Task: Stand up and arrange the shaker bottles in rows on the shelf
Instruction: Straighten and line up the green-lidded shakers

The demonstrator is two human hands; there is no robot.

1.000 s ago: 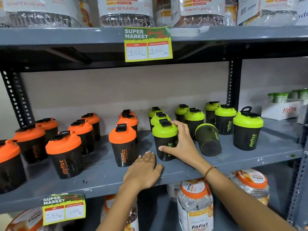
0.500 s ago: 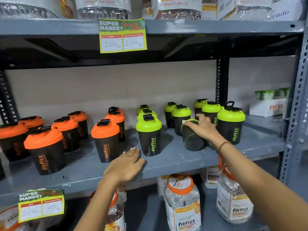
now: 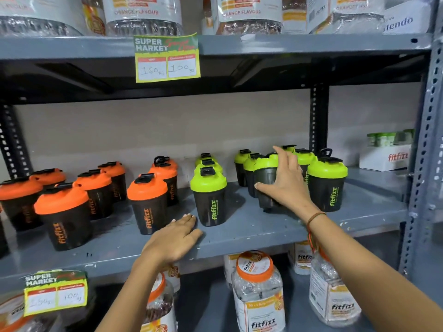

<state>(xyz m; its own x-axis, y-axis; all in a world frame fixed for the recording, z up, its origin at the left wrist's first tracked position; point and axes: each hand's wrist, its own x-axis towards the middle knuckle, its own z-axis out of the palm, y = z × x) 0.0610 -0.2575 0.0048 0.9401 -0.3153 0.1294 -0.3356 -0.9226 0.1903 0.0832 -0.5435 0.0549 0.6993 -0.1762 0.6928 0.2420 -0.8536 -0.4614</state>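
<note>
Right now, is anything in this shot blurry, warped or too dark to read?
Head view: wide-angle bending bows the right upright; the right hand and its shaker bottle look slightly motion-soft; deep shadow under the upper shelf; handwriting on the lower price tag is faint.

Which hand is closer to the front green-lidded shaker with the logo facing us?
Left. The left hand lies flat on the shelf beside the front green shaker; the right hand grips another shaker farther right.

right hand [image 3: 288, 185] grips a green-lidded shaker [image 3: 265, 178] (nearly upright); left hand [image 3: 175, 238] flat on shelf [image 3: 239, 238].
</note>
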